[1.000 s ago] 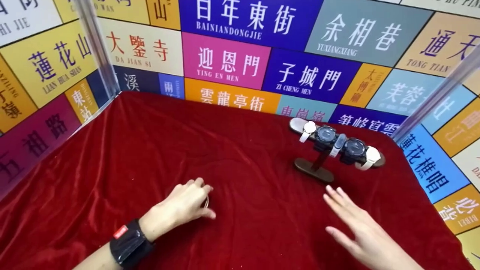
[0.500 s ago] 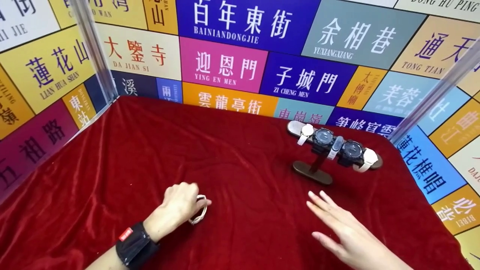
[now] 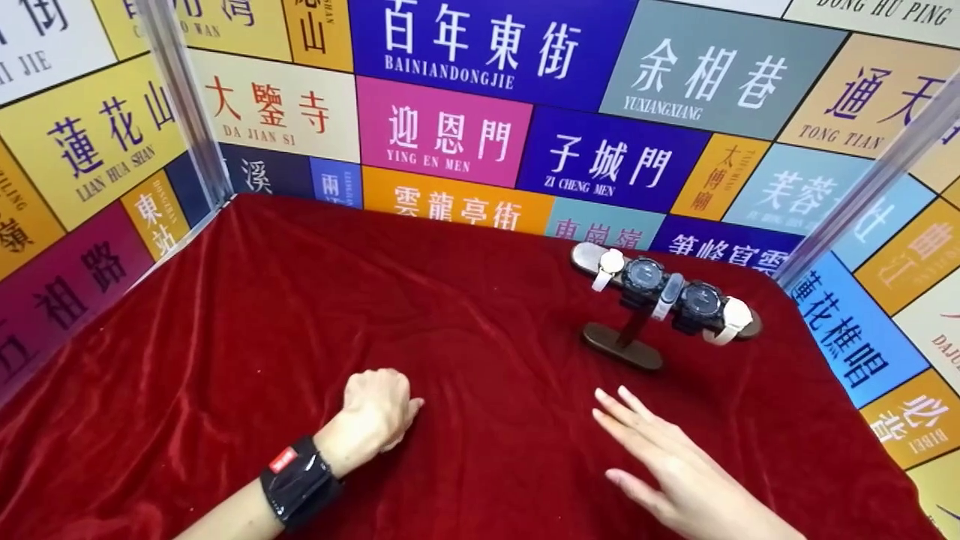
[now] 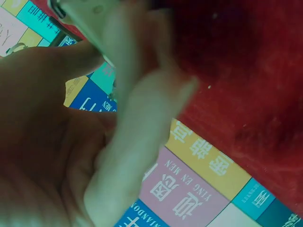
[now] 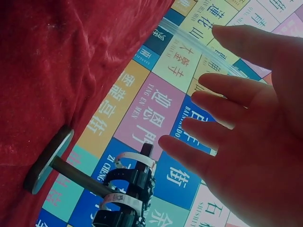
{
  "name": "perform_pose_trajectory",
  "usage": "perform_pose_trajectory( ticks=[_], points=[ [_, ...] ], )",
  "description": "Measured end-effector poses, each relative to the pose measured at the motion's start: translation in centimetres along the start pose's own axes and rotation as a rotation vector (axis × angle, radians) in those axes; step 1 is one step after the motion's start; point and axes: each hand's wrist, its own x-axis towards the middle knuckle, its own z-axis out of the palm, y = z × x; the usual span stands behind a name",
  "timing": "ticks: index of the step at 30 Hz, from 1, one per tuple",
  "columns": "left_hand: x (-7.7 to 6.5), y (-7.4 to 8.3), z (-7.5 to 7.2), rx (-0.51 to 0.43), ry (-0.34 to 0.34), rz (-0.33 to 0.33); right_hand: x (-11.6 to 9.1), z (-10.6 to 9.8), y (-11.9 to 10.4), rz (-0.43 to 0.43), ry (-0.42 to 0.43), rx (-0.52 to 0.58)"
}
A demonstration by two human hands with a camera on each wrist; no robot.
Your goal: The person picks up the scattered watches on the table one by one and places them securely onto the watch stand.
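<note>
Low over the red cloth, my left hand (image 3: 375, 412) has its fingers curled, its back facing up. In the left wrist view it grips a pale strap (image 4: 87, 19) with holes and a dark buckle-like piece at one end, apparently a watch strap; the rest is blurred or covered by the fingers. The head view hides this strap behind the hand. My right hand (image 3: 660, 465) holds nothing, fingers straight and thumb apart, in front of a dark brown watch stand (image 3: 622, 346). On its bar sit several watches, including a black watch (image 3: 643, 275) and a white watch (image 3: 737, 315).
Wrinkled red velvet cloth (image 3: 247, 337) covers the table. Behind and at both sides stand walls of coloured panels (image 3: 442, 127) with Chinese lettering. Clear upright strips (image 3: 184, 97) mark the corners. A black band (image 3: 300, 480) wraps the left wrist.
The left hand has curled and turned; the pale loop seen beside its thumb half a second ago is now hidden in the head view. The right hand has drifted left and slightly nearer.
</note>
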Motion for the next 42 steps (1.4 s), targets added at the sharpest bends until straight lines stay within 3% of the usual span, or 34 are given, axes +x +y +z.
perform_pose_trajectory(
  ticks=[3, 5, 7, 11, 14, 19, 22, 26, 28, 35, 42],
  points=[
    [-0.1, -0.4, -0.1, -0.047, 0.015, 0.03, 0.0, 0.1, 0.0, -0.006, -0.001, 0.001],
    [-0.2, -0.5, -0.2, -0.107, 0.077, 0.061, 0.1, 0.1, -0.2, 0.002, -0.012, 0.001],
    [-0.4, -0.3, -0.6, -0.176, 0.184, 0.104, 0.3, 0.0, -0.3, 0.017, -0.027, -0.003],
    [-0.8, 0.7, -2.2, -0.314, 0.46, 0.239, 1.0, -0.5, -0.8, 0.045, -0.013, -0.004],
    [-0.8, 1.9, -4.2, -0.423, 0.563, 0.341, 1.9, -1.2, -1.4, 0.037, 0.062, 0.017],
    [-1.3, 3.9, -7.3, -0.652, 0.565, 0.472, 3.7, -2.4, -3.0, 0.022, 0.183, 0.133],
    [-1.7, 4.8, -8.1, -0.746, 0.611, 0.62, 4.6, -3.0, -4.0, -0.012, 0.262, 0.184],
    [-1.9, 5.5, -8.6, -0.8, 0.713, 0.835, 5.7, -3.3, -5.0, -0.077, 0.383, 0.219],
    [-2.0, 5.7, -8.8, -0.818, 0.744, 0.909, 6.0, -3.5, -5.4, -0.09, 0.434, 0.249],
    [-2.0, 6.1, -9.1, -0.892, 0.735, 1.051, 6.5, -3.8, -5.9, -0.082, 0.557, 0.345],
    [-2.0, 6.4, -9.2, -0.941, 0.695, 1.118, 6.5, -4.1, -5.2, -0.064, 0.514, 0.416]
  ],
)
